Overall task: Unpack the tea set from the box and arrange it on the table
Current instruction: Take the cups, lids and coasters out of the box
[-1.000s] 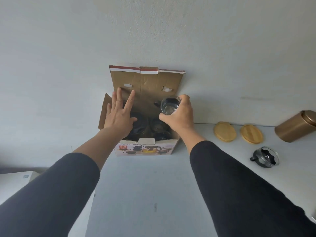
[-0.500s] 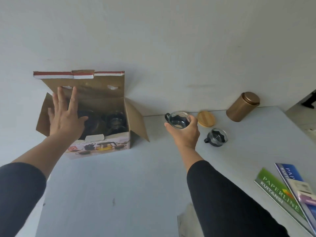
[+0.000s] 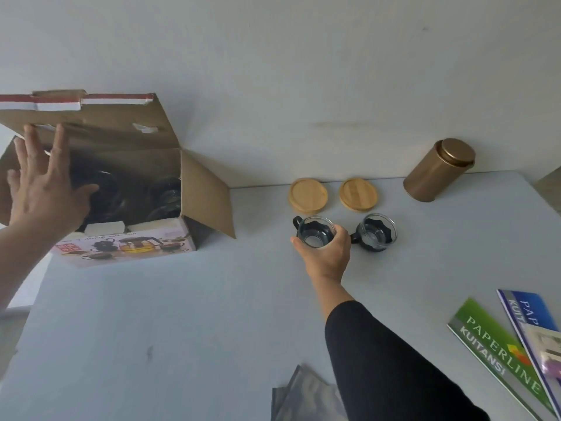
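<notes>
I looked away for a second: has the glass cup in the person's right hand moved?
Yes. The handled glass cup in the right hand left the open cardboard box and went right; it is now just in front of the round wooden coaster.

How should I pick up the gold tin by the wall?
Wrap your fingers around the round side of the gold tin, coming from the front. It stands upright against the wall, so the back is blocked, and its smooth lid gives little to hold.

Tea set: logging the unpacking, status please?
Right hand grips a glass cup beside the second cup. Left hand open at the box. Nothing in the way.
</notes>
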`<act>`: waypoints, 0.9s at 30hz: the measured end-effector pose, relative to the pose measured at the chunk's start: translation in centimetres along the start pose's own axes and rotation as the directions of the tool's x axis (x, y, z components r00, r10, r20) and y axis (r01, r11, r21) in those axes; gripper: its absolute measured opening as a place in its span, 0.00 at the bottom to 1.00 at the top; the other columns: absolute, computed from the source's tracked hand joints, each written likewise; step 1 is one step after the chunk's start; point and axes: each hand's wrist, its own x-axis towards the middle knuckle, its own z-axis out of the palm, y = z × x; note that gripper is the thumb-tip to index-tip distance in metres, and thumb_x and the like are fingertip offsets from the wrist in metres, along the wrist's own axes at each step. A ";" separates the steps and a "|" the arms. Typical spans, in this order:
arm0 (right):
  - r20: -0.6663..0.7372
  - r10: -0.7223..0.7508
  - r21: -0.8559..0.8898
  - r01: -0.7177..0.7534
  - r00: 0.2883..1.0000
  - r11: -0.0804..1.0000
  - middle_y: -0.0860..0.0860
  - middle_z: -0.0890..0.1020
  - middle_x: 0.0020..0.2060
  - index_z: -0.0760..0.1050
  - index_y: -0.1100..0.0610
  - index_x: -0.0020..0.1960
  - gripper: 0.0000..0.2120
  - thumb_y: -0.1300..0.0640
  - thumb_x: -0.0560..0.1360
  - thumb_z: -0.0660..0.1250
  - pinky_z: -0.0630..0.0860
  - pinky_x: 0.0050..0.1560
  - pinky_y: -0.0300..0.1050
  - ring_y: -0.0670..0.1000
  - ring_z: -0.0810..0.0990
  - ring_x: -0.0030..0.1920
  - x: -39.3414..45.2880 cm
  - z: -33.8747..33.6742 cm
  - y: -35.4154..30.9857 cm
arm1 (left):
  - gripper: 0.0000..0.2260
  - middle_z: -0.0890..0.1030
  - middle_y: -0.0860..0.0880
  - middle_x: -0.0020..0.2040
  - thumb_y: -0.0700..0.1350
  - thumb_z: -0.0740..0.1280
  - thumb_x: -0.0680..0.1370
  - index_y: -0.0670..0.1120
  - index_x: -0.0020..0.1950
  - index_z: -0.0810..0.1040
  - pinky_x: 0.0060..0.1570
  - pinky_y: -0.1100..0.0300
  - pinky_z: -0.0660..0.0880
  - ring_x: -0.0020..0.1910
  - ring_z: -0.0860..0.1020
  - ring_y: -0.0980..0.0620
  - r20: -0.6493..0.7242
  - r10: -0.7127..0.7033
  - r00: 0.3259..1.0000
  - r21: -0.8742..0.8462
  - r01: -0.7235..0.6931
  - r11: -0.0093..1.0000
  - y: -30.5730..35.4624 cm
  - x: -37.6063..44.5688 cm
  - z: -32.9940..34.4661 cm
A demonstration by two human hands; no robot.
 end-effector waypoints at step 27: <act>0.110 -0.437 -0.106 0.447 0.893 0.888 0.59 0.77 0.55 0.74 0.65 0.60 0.23 0.56 0.69 0.74 0.67 0.53 0.37 0.58 0.76 0.56 -4.8 0.4 -10.0 | 0.39 0.38 0.47 0.78 0.45 0.65 0.79 0.56 0.77 0.39 0.73 0.41 0.46 0.77 0.38 0.45 0.154 -0.009 0.988 0.074 -0.003 0.997 3.7 -2.1 -3.9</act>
